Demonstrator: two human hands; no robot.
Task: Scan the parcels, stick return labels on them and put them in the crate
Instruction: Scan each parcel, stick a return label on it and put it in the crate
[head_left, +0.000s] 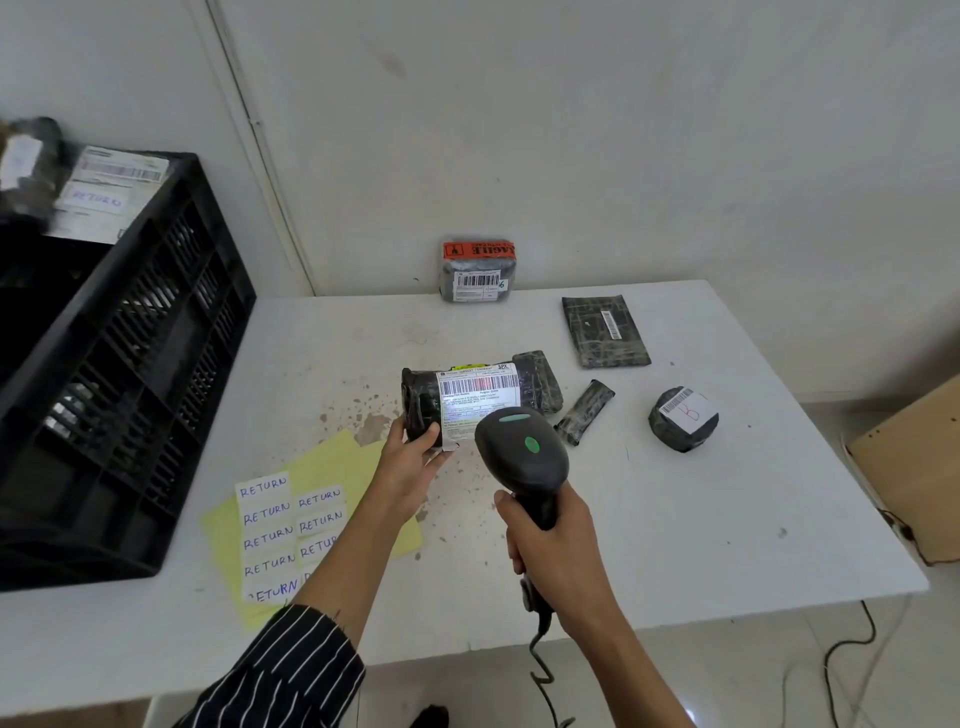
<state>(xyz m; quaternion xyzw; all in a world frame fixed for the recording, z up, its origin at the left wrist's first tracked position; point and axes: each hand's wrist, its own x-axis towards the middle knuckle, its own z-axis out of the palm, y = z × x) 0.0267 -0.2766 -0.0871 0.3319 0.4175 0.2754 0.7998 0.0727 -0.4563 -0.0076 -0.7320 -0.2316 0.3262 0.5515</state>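
My left hand (415, 457) grips the near end of a black wrapped parcel (535, 387) and tilts its white shipping label toward me above the white table (675, 519). My right hand (550, 545) grips the handle of a black barcode scanner (519, 452), whose head points at that label; red light falls on the barcode. A yellow sheet (332, 457) with several white RETURN labels (270, 512) lies on the table under my left forearm. The black crate (135, 332) stands at the left with labelled parcels inside.
Further parcels lie on the table: one with orange tape (478, 270) against the wall, a flat one (605, 332), a slim one (584, 410) and a round one (683, 418). A cardboard box (914, 467) stands right of the table. The scanner cable (545, 675) hangs over the front edge.
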